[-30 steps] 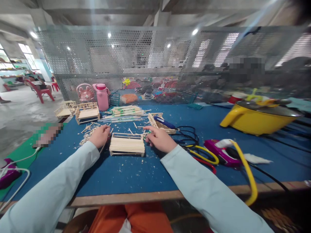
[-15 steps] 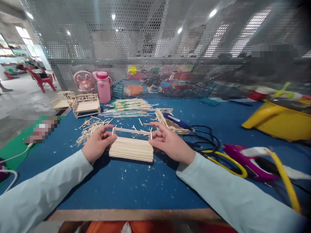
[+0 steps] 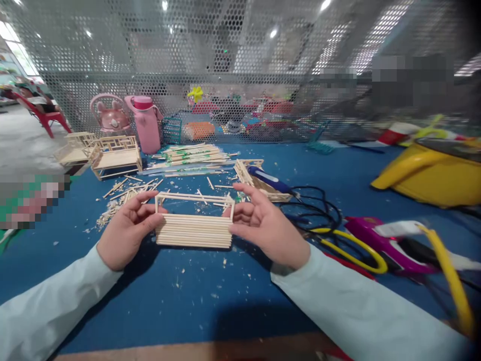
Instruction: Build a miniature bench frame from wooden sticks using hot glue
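Note:
Between my two hands is a small piece of model furniture made of wooden sticks [image 3: 193,231], with a slatted panel in front and a thin rail frame standing behind it. My left hand [image 3: 130,228] grips its left end, thumb on the near side and fingers behind the upright. On the right end my right hand [image 3: 265,225] holds the other upright between thumb and curled fingers, the index finger raised. Beyond the hands lie loose stick offcuts [image 3: 128,195]. A stick tray-like frame [image 3: 272,190] carries a blue-handled tool [image 3: 268,178] with a black cord.
Finished stick benches [image 3: 116,155] stand at the back left beside a pink bottle [image 3: 147,125]. Bundled sticks [image 3: 195,155] lie at the back. To the right are a purple glue gun [image 3: 379,245], a yellow cable and a yellow container [image 3: 436,170]. A perforated metal screen [image 3: 225,60] rises behind.
The view has shifted slightly. The stick piece has tipped a little so its rear frame shows taller, and both hands still hold its ends.

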Motion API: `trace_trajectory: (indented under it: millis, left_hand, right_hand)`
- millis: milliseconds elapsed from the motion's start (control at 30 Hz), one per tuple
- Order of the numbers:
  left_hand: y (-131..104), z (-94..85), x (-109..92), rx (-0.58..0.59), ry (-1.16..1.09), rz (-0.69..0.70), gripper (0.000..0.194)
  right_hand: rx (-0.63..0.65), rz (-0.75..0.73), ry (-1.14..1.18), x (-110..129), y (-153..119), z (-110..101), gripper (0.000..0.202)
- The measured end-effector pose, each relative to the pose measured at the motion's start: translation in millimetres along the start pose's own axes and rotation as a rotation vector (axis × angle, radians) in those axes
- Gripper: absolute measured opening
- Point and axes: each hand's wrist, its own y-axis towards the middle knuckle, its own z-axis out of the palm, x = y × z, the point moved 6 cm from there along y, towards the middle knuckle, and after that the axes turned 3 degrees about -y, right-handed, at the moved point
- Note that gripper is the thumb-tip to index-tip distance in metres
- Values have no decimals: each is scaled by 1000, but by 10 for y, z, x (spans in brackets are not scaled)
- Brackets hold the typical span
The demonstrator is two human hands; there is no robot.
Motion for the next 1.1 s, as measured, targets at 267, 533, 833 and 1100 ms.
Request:
trace_trajectory:
  millis: [267,533,833,1100]
  left_hand:
    - [-18,-13,46,-12,-101,-56,47]
    - [-67,8,22,-34,-151,-70,48]
    - [-47,1,-1,-55,-193,-108,43]
    - [-26,2,-19,-4,-315,-189,47]
  right_hand:
    - [-55,34,91,-39,-17,11,65]
    - [-3,3,114,-34,15,26,64]
    - [-33,-36,-11,-7,59,9,52]
    - [-52,-34,-102,6,69,-19,54]
